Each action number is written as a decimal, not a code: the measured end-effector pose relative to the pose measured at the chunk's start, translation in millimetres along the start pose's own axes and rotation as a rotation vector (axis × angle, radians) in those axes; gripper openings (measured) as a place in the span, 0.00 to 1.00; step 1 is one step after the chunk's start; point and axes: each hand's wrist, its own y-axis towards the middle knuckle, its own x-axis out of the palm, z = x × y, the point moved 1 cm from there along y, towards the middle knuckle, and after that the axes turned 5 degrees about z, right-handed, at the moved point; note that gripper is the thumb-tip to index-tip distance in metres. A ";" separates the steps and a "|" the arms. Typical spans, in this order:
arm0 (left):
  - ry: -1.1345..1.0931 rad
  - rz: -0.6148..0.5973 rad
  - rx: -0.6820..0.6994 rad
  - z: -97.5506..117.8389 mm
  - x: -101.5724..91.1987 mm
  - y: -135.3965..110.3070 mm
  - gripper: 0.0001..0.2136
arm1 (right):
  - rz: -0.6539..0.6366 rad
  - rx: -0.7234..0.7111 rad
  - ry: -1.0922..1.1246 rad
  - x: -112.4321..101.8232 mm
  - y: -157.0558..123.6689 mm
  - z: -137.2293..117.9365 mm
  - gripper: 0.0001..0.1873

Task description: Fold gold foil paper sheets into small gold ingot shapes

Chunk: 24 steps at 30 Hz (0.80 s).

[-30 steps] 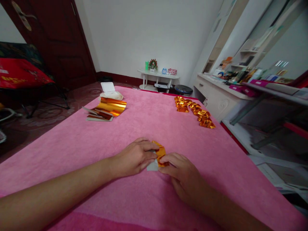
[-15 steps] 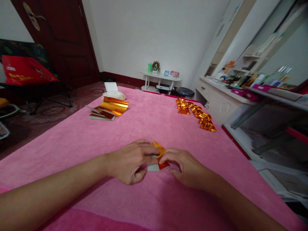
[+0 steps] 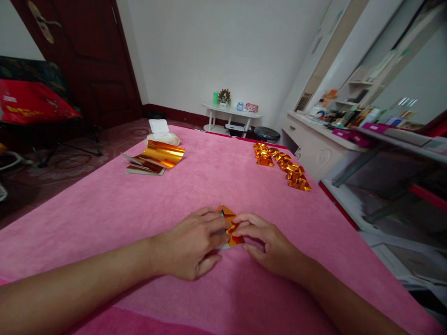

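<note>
A small sheet of gold foil paper (image 3: 227, 212), partly folded and pale on its underside, lies on the pink cloth (image 3: 209, 186) in front of me. From the left, my left hand (image 3: 192, 242) holds the sheet down, its fingers pressed over the middle and the thumb resting on the cloth. My right hand (image 3: 267, 244) pinches the sheet's right edge with bent fingers and thumb. Both hands hide parts of the folds. Folded gold foil pieces (image 3: 284, 163) form a line at the far right of the cloth.
At the far left lie a stack of foil sheets (image 3: 164, 153) and an open white box (image 3: 159, 126). A white side table (image 3: 230, 109) stands by the wall. To the right is a dresser (image 3: 310, 139) crowded with bottles. A red bag (image 3: 35, 102) sits on a chair.
The paper's right part has been folded further, showing more gold near my right fingertips. My left hand has shifted slightly right and toward me. The whole view has moved a little.
</note>
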 end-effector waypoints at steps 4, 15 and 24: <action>0.046 0.019 -0.037 3.7 4.9 1.8 0.12 | 0.050 -0.014 -0.003 5.8 -2.1 5.4 0.15; 0.146 -0.018 0.117 -20.4 2.1 -2.6 0.10 | 0.022 -0.062 -0.059 15.4 6.6 -6.8 0.11; 0.117 -0.029 0.060 -6.7 1.7 -16.5 0.12 | 0.090 0.162 0.158 15.3 15.7 2.9 0.10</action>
